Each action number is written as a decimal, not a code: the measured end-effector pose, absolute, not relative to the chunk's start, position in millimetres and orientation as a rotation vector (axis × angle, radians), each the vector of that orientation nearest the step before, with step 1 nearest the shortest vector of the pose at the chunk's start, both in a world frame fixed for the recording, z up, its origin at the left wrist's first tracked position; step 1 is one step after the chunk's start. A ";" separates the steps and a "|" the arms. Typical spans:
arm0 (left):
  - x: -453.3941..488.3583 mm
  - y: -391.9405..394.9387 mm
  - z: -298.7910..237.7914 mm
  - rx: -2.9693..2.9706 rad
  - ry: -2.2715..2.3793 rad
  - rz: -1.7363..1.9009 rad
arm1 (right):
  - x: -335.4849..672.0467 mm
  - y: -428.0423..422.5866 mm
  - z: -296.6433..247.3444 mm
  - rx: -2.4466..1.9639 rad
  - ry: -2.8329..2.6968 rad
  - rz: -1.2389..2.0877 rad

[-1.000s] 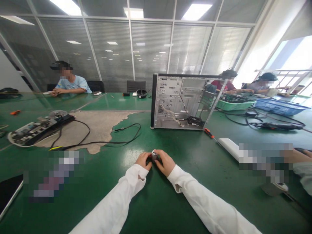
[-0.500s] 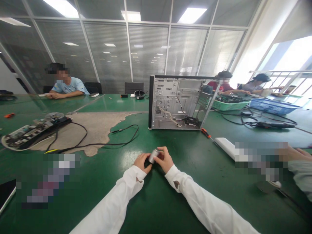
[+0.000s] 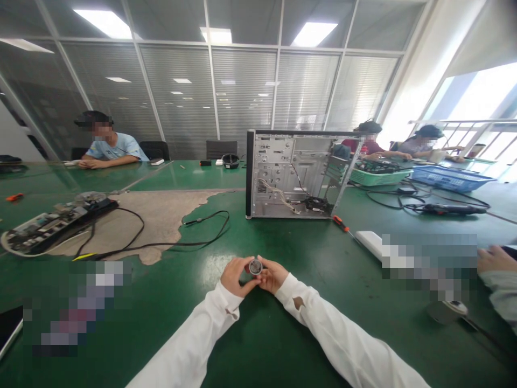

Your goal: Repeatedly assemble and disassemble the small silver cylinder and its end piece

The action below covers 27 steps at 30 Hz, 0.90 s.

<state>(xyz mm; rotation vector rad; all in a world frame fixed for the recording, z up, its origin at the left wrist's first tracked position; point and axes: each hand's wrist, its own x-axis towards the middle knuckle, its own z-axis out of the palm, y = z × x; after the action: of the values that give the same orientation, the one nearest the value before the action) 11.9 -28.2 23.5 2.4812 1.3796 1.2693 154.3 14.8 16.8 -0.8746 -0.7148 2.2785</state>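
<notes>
A small silver metal cylinder (image 3: 255, 267) is held just above the green tabletop, its round end turned up toward me. That end has a pale rim and a darker, detailed middle too small to make out. My left hand (image 3: 235, 276) is closed round its left side, thumb below and fingers above. From the right, my right hand (image 3: 275, 275) pinches the same cylinder with thumb and fingers. Beyond both hands stands an open computer case (image 3: 299, 172), with loose wires and a black fan inside.
An orange-handled screwdriver (image 3: 340, 223) lies by the case's front right corner. To the left is an opened device with exposed parts (image 3: 60, 218) and a black cable (image 3: 202, 244). Baskets (image 3: 448, 178) stand at the right back. Another person's hand (image 3: 496, 258) rests at the right edge.
The cylinder has been turned from side-on to end-on, its round face now toward me. Both hands have shifted their fingers round it. At the right, the other person's hand has moved slightly.
</notes>
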 end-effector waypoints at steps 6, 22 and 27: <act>11.2 -28.8 26.3 2.523 1.376 1.311 | 157.0 13.5 17.6 -0.781 -0.800 2.377; 10.7 -24.7 24.8 2.387 1.506 1.410 | 159.2 13.7 13.3 -0.703 -0.707 2.553; 10.9 -23.8 21.1 2.195 1.630 1.483 | 160.7 12.3 14.6 -0.708 -0.718 2.560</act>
<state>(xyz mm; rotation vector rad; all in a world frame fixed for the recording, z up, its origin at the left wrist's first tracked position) 10.9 -23.8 21.1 2.1947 1.6304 1.4832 160.7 12.3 14.6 -0.7075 -0.7181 2.5604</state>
